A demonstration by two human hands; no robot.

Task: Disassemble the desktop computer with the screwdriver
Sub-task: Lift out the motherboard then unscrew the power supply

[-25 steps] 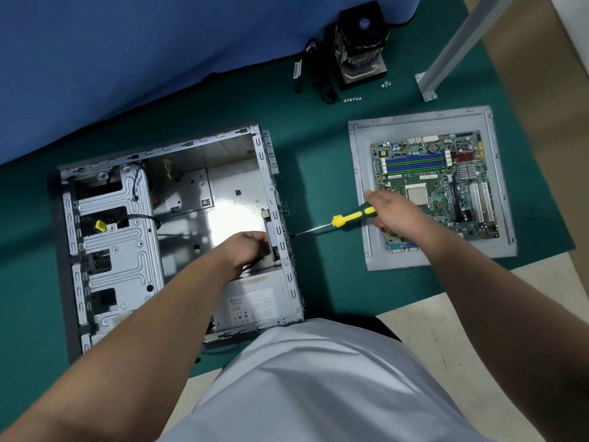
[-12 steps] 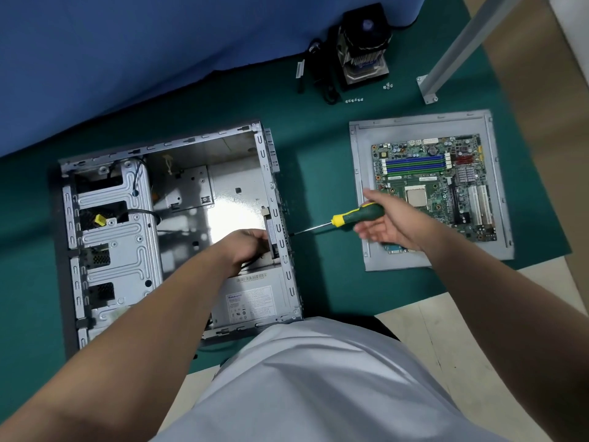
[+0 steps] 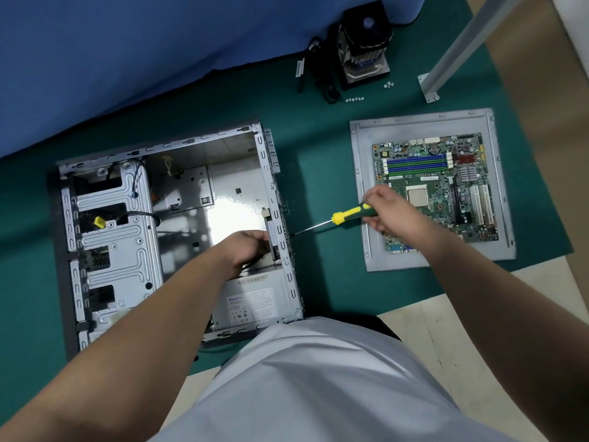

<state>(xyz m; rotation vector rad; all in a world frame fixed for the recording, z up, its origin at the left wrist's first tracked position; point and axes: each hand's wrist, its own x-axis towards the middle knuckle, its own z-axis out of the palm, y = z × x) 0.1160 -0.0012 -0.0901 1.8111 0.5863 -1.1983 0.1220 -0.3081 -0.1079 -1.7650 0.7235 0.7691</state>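
Case [image 3: 204,215] bare shiny metal, mat [image 3: 318,173] matt green

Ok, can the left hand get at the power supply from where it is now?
Probably yes. The left hand is already inside the open computer case, gripping something at the rear wall right beside the power supply. The supply's labelled top lies uncovered; only the forearm crosses one corner.

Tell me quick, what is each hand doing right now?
Left hand: fingers curled round a part inside the computer case, at its rear wall.
Right hand: gripping the screwdriver, whose tip meets the rear wall from outside.
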